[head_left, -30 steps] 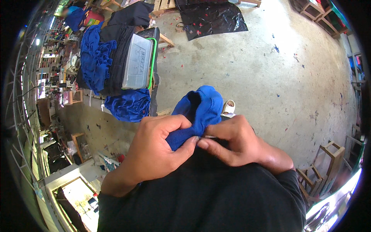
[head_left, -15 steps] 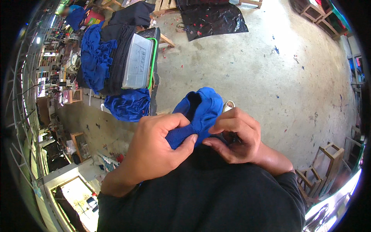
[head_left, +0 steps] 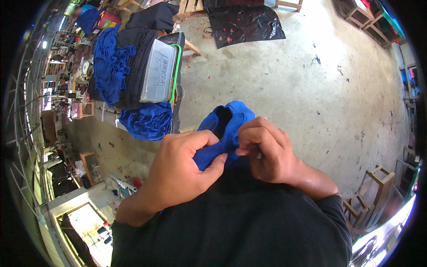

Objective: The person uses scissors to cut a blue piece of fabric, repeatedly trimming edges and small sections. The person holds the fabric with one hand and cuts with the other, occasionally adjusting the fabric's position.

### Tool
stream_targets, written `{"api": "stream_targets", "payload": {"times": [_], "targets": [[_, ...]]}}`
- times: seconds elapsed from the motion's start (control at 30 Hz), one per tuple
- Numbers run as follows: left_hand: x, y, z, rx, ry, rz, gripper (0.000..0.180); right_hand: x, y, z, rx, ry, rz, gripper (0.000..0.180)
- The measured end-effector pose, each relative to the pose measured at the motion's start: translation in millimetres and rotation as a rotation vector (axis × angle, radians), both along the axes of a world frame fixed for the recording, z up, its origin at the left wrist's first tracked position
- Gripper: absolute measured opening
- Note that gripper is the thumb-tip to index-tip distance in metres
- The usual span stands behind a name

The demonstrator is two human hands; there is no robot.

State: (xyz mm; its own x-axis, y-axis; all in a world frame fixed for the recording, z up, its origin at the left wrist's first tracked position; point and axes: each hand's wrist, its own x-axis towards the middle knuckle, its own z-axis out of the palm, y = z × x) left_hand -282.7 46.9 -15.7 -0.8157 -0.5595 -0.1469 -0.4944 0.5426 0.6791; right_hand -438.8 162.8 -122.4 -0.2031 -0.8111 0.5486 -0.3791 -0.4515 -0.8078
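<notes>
A small blue fabric piece (head_left: 226, 124) is bunched up in front of my chest, over my black shirt. My left hand (head_left: 184, 167) grips its lower left part, thumb pressed across the cloth. My right hand (head_left: 267, 151) pinches the fabric's right edge with curled fingers, close to the left thumb. The top of the piece stands open like a pocket or tube. Both hands touch the cloth and almost meet.
To the upper left a work surface carries stacks of blue fabric (head_left: 109, 66), black fabric (head_left: 135, 66) and a clear plastic box with a green rim (head_left: 160, 73). More blue pieces (head_left: 147, 121) hang below. Bare concrete floor (head_left: 311, 80), a black sheet (head_left: 249, 22), wooden stools (head_left: 371, 191) at right.
My right hand has shifted up and leftward along the fabric's edge, fingers curling tighter. The blue piece has been turned slightly, its opening showing more. My left hand keeps its grip.
</notes>
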Motion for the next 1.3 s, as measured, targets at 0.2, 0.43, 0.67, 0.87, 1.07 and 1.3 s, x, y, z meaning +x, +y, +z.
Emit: {"api": "stream_targets", "payload": {"times": [0.2,0.43,0.67,0.87,1.07,1.3], "targets": [[0,-2,6,0.085,-0.024,0.047,0.012,-6,-2,9,-0.074,-0.036,-0.028,0.038],[0,-3,4,0.062,-0.016,0.005,0.01,-3,-6,1,-0.089,0.036,0.054,0.038],[-2,-3,-1,0.067,-0.053,-0.031,0.015,0,-4,9,0.097,0.001,0.151,0.043],[-3,-1,-9,-0.008,-0.113,-0.035,0.019,0,-5,-1,0.105,0.076,0.106,0.041],[-2,0,-13,0.075,-0.087,0.038,0.019,6,-11,-16,0.008,0.053,0.026,0.04],[1,-6,-14,0.23,-0.091,0.107,0.016,5,-13,-10,0.047,-0.057,0.02,0.035]]}}
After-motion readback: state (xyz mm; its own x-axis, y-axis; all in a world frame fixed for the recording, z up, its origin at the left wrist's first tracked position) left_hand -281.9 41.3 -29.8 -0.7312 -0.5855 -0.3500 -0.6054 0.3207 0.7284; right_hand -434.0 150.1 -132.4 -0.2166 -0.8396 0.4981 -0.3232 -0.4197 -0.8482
